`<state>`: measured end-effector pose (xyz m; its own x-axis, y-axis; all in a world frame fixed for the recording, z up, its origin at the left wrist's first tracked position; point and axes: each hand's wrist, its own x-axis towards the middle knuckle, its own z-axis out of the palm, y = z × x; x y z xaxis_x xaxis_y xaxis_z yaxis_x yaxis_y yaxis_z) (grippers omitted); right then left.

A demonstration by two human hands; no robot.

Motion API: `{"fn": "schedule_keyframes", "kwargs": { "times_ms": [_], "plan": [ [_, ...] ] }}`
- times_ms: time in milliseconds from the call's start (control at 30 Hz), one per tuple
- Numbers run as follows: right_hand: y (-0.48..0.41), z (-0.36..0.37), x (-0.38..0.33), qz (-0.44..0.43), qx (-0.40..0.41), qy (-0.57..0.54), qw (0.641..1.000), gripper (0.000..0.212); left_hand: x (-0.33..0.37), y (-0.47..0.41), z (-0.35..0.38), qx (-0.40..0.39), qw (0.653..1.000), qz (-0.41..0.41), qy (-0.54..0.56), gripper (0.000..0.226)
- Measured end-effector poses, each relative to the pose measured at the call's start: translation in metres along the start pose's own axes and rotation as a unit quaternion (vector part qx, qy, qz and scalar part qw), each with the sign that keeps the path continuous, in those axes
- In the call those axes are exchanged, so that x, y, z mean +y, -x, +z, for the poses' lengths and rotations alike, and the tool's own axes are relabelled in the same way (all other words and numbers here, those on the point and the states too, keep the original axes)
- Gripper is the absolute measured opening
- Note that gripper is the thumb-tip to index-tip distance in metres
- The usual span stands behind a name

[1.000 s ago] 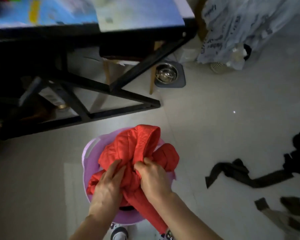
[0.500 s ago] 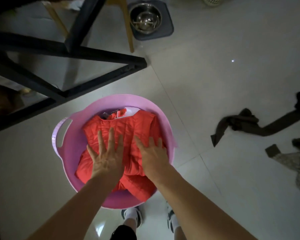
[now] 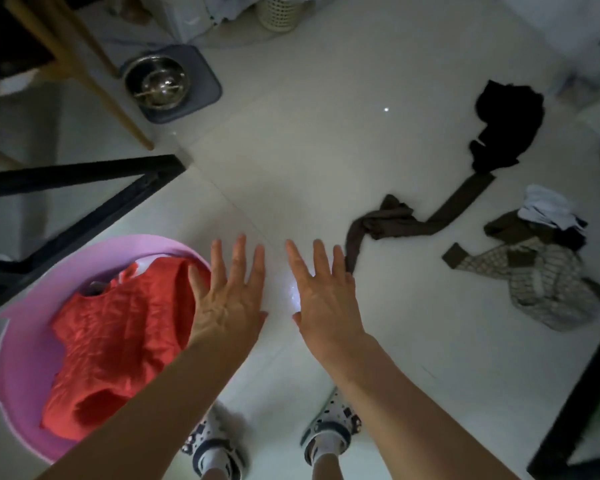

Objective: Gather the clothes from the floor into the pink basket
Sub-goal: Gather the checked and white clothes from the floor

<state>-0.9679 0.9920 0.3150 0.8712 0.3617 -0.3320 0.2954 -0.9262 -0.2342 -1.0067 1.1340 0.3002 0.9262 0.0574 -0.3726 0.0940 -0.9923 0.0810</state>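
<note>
Both hands, left and right, fingers spread and empty, hover between the round pink plastic basket holding crumpled red fabric and a twisted brown garment, likely grasped next.

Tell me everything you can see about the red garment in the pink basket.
The red garment is bright orange-red, quilted-looking and wrinkled, like a padded jacket. It lies crumpled and spread inside the pink basket, filling most of it, with something pale showing beneath its far edge. The left hand, spread flat, overlaps its right edge; contact is unclear.
</note>
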Motion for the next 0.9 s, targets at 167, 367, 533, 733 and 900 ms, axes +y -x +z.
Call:
{"fn": "schedule_keyframes", "kwargs": {
  "times_ms": [167, 367, 533, 733, 900],
  "plan": [
    [0.015, -0.040, 0.093, 0.056, 0.011, 0.008, 0.998, 0.107, 0.112, -0.041, -0.040, 0.002, 0.997, 0.063, -0.033, 0.098],
    [0.044, -0.079, 0.211, 0.115, -0.003, -0.014, 0.993, 0.111, 0.235, -0.073, -0.056, 0.005, 0.989, 0.125, -0.074, 0.095],
    [0.050, -0.108, 0.296, 0.155, -0.012, -0.031, 0.987, 0.103, 0.311, -0.101, -0.060, 0.026, 0.982, 0.169, -0.080, 0.097],
    [0.026, -0.131, 0.359, 0.204, -0.025, -0.053, 0.977, 0.095, 0.368, -0.152, -0.062, 0.021, 0.971, 0.227, -0.072, 0.106],
    [-0.004, -0.152, 0.426, 0.263, -0.024, -0.066, 0.962, 0.101, 0.437, -0.210, -0.066, 0.020, 0.956, 0.282, -0.076, 0.111]
  ]
}}
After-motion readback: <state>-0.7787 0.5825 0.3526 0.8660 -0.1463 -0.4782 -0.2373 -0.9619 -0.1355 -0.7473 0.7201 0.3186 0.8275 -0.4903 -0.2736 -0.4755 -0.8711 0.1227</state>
